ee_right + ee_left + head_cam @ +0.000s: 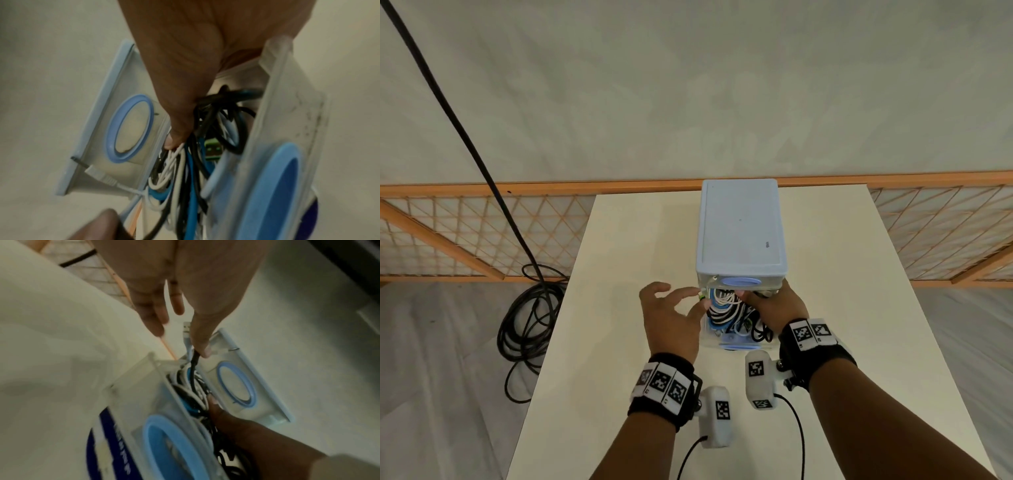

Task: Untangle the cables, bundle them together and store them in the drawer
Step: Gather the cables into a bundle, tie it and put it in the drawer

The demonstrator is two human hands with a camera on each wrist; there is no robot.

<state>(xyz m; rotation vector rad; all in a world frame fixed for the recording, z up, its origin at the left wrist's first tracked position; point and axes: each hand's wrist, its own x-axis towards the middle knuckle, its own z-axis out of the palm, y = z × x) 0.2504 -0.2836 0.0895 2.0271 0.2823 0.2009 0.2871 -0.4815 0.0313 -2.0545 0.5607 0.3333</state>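
- the cables [726, 310] — black, white and blue — already sit bundled inside the pulled-out drawer [736, 344] of the pale blue drawer unit [741, 226], which stands toward the far edge of the table [619, 342], right of its middle.
- judging by this, untangling and bundling look done; what is left seems to be tucking in the loose ends and sliding the drawer shut.
- one white plug end [98, 174] hangs outside the drawer at its left corner against the unit's front, and a green-tipped connector [702, 294] sits at the drawer's left rim — both would likely catch if the drawer were pushed now.
- the left hand [671, 318] hovers at the drawer's left side, palm down, fingers spread and relaxed; its fingertip touches the connector and a black lead at the rim, and nothing is gripped.
- the right hand [774, 308] reaches down into the drawer's right side, fingers bent in among the cables and pressing the bundle down; whether it truly clasps them i cannot tell.
- both forearms come in from the near edge of the table.
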